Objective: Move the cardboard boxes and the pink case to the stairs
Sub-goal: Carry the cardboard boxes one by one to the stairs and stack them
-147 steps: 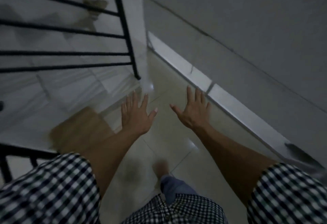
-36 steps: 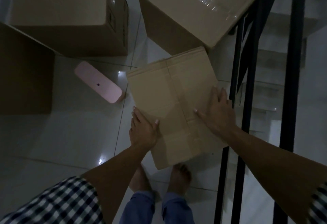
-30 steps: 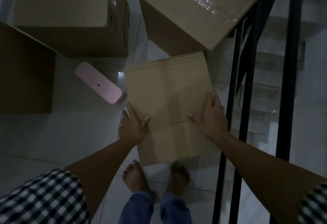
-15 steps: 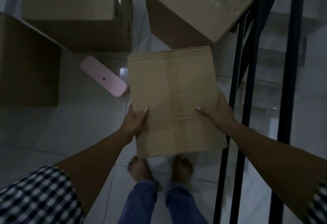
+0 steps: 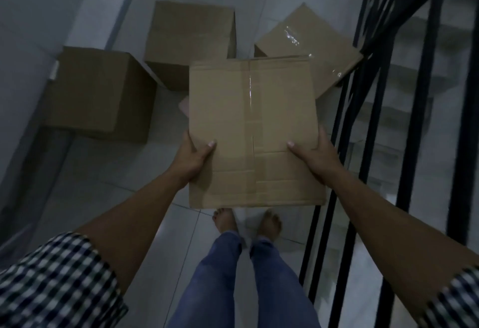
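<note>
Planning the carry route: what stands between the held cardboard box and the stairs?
The head view shows the bars of the black railing standing between the held cardboard box and the stairs.

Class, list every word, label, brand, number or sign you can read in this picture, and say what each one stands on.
None can be read.
The held box, gripped by the left hand and right hand, shows only clear tape.
The left box, middle box and right box show no legible print.
</note>
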Tool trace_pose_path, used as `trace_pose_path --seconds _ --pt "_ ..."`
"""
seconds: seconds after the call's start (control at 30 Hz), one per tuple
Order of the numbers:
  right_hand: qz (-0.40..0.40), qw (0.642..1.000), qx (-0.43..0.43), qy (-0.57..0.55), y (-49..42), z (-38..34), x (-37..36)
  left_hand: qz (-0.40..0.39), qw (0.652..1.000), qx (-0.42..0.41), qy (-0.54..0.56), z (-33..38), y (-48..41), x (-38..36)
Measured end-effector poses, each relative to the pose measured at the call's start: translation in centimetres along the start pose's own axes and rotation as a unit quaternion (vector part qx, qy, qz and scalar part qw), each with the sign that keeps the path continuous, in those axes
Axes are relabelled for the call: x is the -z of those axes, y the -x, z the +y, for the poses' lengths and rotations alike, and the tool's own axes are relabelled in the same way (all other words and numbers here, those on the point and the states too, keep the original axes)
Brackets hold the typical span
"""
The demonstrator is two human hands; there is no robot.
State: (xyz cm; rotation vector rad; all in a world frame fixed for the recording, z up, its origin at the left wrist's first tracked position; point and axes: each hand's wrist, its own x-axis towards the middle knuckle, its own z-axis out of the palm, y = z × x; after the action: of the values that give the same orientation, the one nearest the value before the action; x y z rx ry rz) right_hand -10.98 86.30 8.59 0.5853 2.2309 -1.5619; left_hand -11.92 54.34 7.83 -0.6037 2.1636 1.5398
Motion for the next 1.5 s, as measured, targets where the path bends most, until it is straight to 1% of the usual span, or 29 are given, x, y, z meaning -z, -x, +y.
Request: trace_pose_path --seconds 0.13,0.27,0.4,0.5,0.73,0.8,0.93,1.0,1.2,1.37,1.5 --pt "-0.021 0.999 0.023 -0.033 4.2 -6.3 -0.3 0.017 0.999 -0.018 0.031 3.3 5.2 4.7" --pt "-0.042 0.997 0.058 -0.037 7.7 -11.7 -1.3 0.049 0.997 -0.043 0.050 5.9 9.6 9.2" --pt "-0.047 0.994 0.103 0.005 9.6 -15.9 -3.2 0.095 0.991 -0.072 0.058 7.5 13.0 13.2" --pt "-0.058 0.986 0.147 0.050 10.5 -18.6 -4.9 0.123 0.986 -0.078 0.078 7.5 15.3 15.9" --pt "-0.151 0.962 0.200 0.105 12.2 -23.6 -9.0 0.221 0.968 -0.078 0.094 6.5 22.3 19.9" --pt "-0.180 0.952 0.216 0.117 13.3 -24.7 -10.4 0.244 0.962 -0.078 0.098 5.6 24.6 20.8" --pt "-0.209 0.935 0.246 0.144 16.0 -25.5 -13.9 0.301 0.946 -0.064 0.103 3.1 29.6 22.0" --pt "-0.243 0.922 0.256 0.162 17.9 -25.8 -16.2 0.334 0.934 -0.056 0.116 1.4 32.3 22.9" --pt "-0.330 0.864 0.302 0.233 24.8 -26.4 -24.8 0.427 0.893 -0.026 0.142 -4.7 41.1 26.2" --pt "-0.408 0.821 0.324 0.235 32.3 -25.7 -32.7 0.498 0.850 -0.001 0.172 -11.1 49.3 28.2" --pt "-0.453 0.783 0.337 0.262 39.6 -24.2 -39.4 0.540 0.815 0.028 0.208 -17.7 56.5 30.1"
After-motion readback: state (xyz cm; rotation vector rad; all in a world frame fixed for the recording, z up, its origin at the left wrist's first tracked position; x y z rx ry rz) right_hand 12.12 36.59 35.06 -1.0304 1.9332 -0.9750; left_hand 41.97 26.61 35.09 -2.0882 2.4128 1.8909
